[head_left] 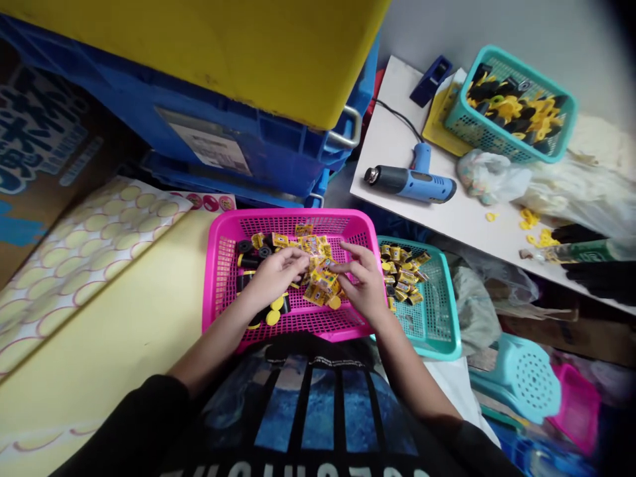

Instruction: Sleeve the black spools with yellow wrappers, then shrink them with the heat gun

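Note:
Both of my hands hover inside a pink plastic mesh basket, over a heap of small yellow printed packets mixed with black rolls and yellow discs. My left hand is curled, its fingertips among the packets. Facing it, my right hand pinches its fingers down at the heap's upper edge. Whether either hand grips a packet is hidden by the fingers. To the right, a teal mesh basket holds similar packets.
Blue crates under a yellow lid stand ahead. On a white table lie a blue heat gun, a teal basket of yellow-and-black parts and plastic bags. A patterned sheet lies left; a teal stool stands lower right.

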Available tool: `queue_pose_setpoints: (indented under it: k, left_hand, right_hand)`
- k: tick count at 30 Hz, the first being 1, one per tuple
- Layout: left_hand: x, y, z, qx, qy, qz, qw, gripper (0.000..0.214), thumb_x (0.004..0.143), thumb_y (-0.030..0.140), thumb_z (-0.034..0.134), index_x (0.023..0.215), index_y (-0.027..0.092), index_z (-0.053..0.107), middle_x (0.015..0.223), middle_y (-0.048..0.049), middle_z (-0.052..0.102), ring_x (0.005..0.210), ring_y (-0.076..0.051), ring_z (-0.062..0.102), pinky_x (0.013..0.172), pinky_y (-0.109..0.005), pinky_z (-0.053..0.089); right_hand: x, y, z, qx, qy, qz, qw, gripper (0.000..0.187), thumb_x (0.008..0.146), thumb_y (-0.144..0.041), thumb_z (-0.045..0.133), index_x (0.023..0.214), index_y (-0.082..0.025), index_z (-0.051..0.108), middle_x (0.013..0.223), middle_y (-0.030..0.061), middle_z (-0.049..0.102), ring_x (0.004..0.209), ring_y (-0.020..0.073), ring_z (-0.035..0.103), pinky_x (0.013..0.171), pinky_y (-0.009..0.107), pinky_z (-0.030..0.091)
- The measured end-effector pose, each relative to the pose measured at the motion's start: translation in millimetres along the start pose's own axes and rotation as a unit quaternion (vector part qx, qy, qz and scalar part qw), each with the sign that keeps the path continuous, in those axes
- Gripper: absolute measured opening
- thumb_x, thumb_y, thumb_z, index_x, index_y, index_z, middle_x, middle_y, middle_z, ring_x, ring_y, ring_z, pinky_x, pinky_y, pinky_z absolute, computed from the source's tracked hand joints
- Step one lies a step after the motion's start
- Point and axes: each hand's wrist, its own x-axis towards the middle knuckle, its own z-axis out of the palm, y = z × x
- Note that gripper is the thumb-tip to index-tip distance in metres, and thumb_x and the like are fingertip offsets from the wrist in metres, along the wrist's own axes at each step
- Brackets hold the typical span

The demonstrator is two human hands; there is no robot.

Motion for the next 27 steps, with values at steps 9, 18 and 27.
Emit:
queue_pose_setpoints:
  k: [9,18,27]
  left_hand:
    - [-8,15,12.0,0.02,-0.044,0.026,0.998,0.046,0.069,0.019,0.071,0.112,0.019,0.056,0.068,0.0046,0.061,0.065,-0.012,0.061,0.063,-0.024,0.049]
    - [-4,24,8.6,0.044,-0.042,0.049,0.997,0.063,0.07,0.025,0.072,0.129,0.021,0.049,0.085,-0.0007,0.068,0.083,-0.016,0.067,0.076,-0.027,0.053]
    - [0,25,1.7,0.029,-0.028,-0.011,0.999,0.076,0.063,0.028,0.08,0.13,0.019,0.047,0.065,0.0033,0.067,0.061,-0.014,0.065,0.059,-0.024,0.051]
  right_hand:
    - [4,-17,-12,0.105,0.002,0.065,0.992,0.023,0.092,-0.025,0.045,0.1,-0.025,0.066,0.111,0.0076,0.064,0.108,0.024,0.055,0.096,0.046,0.04]
    - [28,-26,10,0.448,-0.131,0.285,0.837,0.033,0.068,-0.043,0.076,0.066,-0.018,0.054,0.066,-0.0039,0.057,0.062,0.0104,0.052,0.065,0.026,0.042]
    - [27,-27,21,0.537,-0.059,0.292,0.79,0.03,0.067,-0.03,0.076,0.086,-0.021,0.054,0.074,-0.0046,0.057,0.066,0.01,0.053,0.066,0.025,0.043]
